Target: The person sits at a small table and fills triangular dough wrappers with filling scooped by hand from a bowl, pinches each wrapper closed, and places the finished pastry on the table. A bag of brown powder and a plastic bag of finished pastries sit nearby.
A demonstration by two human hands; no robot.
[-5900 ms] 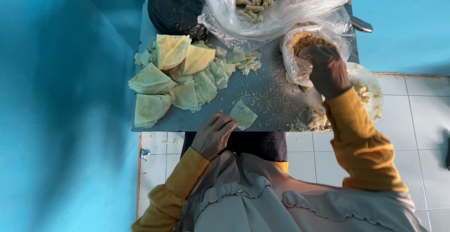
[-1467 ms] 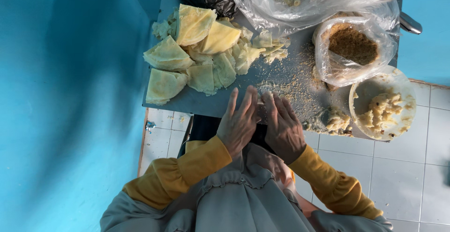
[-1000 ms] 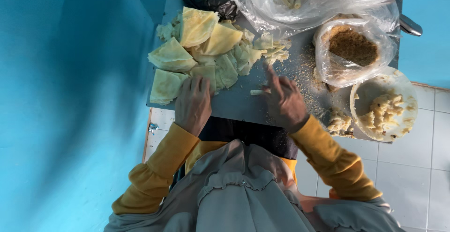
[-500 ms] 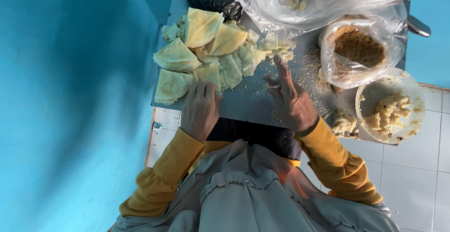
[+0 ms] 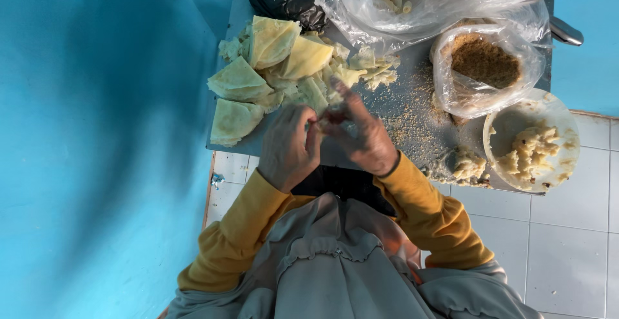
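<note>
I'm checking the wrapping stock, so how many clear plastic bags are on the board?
2: a big clear bag of rolled pieces along the far edge, and a smaller bag of brown crumbs beside the white bowl.

Mustard-yellow long sleeves [image 5: 425,216], gathered cuffs, grey ruffled garment [image 5: 322,274]

Both hands, left hand [image 5: 288,146] and right hand [image 5: 358,135], meet beside folded wrappers [image 5: 267,74].
</note>
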